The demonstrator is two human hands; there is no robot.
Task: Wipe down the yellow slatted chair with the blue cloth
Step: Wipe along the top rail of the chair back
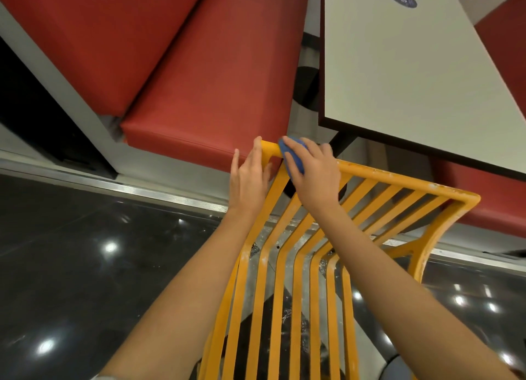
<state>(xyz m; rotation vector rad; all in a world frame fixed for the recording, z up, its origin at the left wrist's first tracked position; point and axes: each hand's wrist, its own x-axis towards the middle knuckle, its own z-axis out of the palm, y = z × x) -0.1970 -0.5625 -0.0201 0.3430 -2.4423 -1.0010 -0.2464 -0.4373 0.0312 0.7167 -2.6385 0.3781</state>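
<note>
At the top rail of the yellow slatted metal chair (287, 265) | right hand (316, 174) fingers press small blue cloth (290, 157) onto rail corner | left hand (249, 174) fingers straight, steadying frame | advice: wipe along rail, then each slat, firm even pressure.

The room is bright. Lamps above make white spots on the shiny dark floor (85, 280). Straight lines bend near the edges, maybe from the lens.

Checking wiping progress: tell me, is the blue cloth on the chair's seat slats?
No, the right hand presses the blue cloth against the yellow chair's top rail.
</note>
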